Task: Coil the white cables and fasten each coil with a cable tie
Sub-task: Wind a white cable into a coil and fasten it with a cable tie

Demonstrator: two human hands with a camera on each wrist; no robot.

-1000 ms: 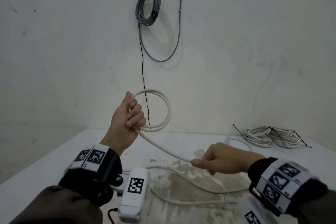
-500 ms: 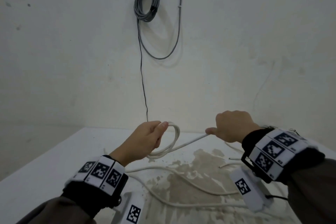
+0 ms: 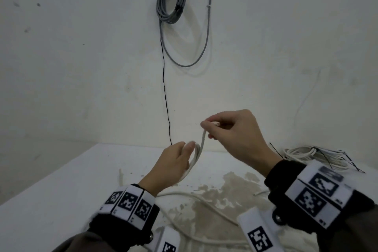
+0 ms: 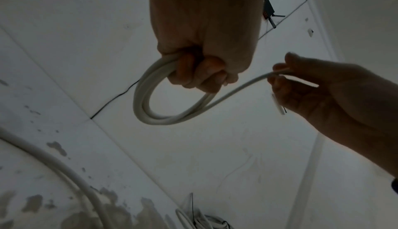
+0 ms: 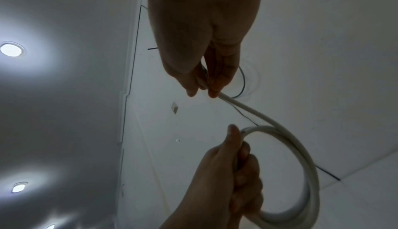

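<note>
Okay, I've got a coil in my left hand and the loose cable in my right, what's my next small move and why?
Probably swing the right hand down to the left hand and lay its strand onto the coil. The right pinches white cable just above the coil, and more of it lies on the table, so winding seems unfinished.

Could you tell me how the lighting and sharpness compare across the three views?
Head view: evenly lit, left hand slightly motion-blurred. Left wrist view: dim, hand backlit, white cable clear. Right wrist view: ceiling lights flare at left, the right hand in silhouette.
</note>
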